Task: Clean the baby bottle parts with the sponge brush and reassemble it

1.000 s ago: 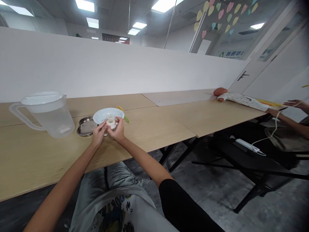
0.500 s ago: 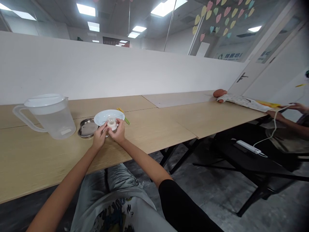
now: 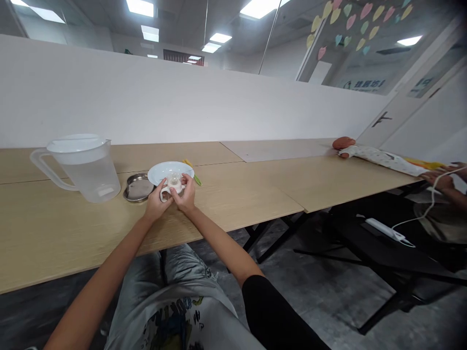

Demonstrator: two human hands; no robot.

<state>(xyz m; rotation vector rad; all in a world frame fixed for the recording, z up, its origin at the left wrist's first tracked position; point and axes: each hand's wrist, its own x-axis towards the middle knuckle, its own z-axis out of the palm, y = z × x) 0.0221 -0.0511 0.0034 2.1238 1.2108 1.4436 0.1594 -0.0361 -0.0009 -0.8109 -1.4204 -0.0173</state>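
Both of my hands hold a small white part with a clear dome and a looped handle, just in front of a white plate. My left hand has its fingers closed at the part's left side, by the loop. My right hand grips it from the right, thumb in front. Left of my hands lies a shiny metal tray. A green and yellow brush sticks out at the plate's right side, partly hidden behind it.
A lidded clear pitcher stands at the left of the wooden table. At the far right, another person's hands touch a patterned cloth beside a brown object. A power strip rests on a black chair.
The view has shifted, so the table items appear slightly farther right and higher. The white looped handle now shows between my hands.
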